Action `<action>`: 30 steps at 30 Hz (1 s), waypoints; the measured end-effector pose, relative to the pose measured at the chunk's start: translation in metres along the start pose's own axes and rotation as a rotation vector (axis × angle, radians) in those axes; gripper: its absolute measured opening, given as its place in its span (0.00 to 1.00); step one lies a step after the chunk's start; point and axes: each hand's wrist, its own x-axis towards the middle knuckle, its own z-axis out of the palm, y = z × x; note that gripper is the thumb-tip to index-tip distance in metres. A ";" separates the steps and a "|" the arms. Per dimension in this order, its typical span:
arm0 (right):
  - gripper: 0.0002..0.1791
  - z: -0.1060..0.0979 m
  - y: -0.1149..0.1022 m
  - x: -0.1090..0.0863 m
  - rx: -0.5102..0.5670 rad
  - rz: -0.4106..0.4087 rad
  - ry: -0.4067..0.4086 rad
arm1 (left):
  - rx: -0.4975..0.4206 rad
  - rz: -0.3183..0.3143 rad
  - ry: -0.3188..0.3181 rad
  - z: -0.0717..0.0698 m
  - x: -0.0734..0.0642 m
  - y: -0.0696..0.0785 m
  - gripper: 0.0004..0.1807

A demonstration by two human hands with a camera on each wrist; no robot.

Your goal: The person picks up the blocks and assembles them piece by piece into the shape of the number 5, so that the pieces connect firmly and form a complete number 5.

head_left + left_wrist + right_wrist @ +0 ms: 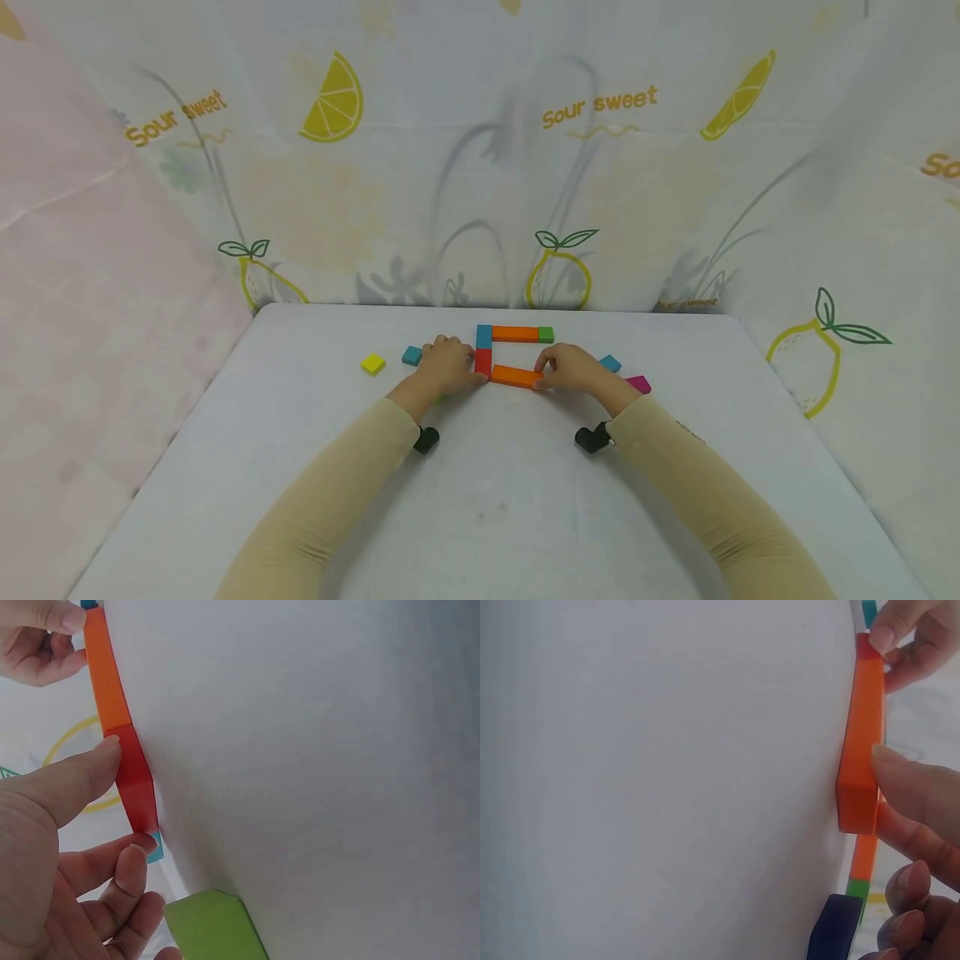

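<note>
A red block [483,363] lies lengthwise in front of a blue block [483,336]. My left hand [446,367] holds the red block, thumb at its near end and index finger by its far end. Beside that near end lies a long orange block [515,377], angled slightly. With thumb and index finger, my right hand [570,369] pinches the orange block near its right end; in the right wrist view the orange block [861,742] reaches the red one. Behind, a second orange block [515,334] runs right from the blue block to a small green block [546,335].
Left of my left hand are a yellow block [372,364] and a blue block [412,356]. A green block [214,926] lies near my left fingers. Right of my right hand are a blue block [610,363] and a magenta block [638,384]. A patterned cloth [420,208] hangs behind.
</note>
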 end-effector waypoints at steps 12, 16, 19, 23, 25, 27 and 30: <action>0.14 -0.002 -0.003 -0.004 0.004 -0.017 0.006 | 0.014 0.016 0.001 0.001 0.001 -0.003 0.33; 0.15 -0.005 -0.004 -0.006 0.009 -0.015 0.011 | -0.002 0.013 0.001 -0.003 0.000 -0.003 0.35; 0.15 -0.006 -0.003 -0.006 0.011 -0.013 0.016 | -0.024 0.012 0.002 -0.005 0.000 -0.004 0.37; 0.15 -0.006 -0.002 -0.005 0.018 -0.006 0.011 | -0.024 0.023 0.002 -0.006 0.002 -0.004 0.40; 0.14 -0.006 -0.001 -0.005 0.025 -0.002 0.007 | -0.019 0.027 0.002 -0.005 0.005 -0.004 0.40; 0.14 -0.005 0.000 -0.005 0.026 -0.004 0.002 | -0.015 0.031 0.002 -0.003 0.008 -0.006 0.39; 0.14 -0.004 0.001 -0.005 0.029 -0.007 -0.001 | -0.007 0.034 0.002 0.000 0.014 -0.009 0.37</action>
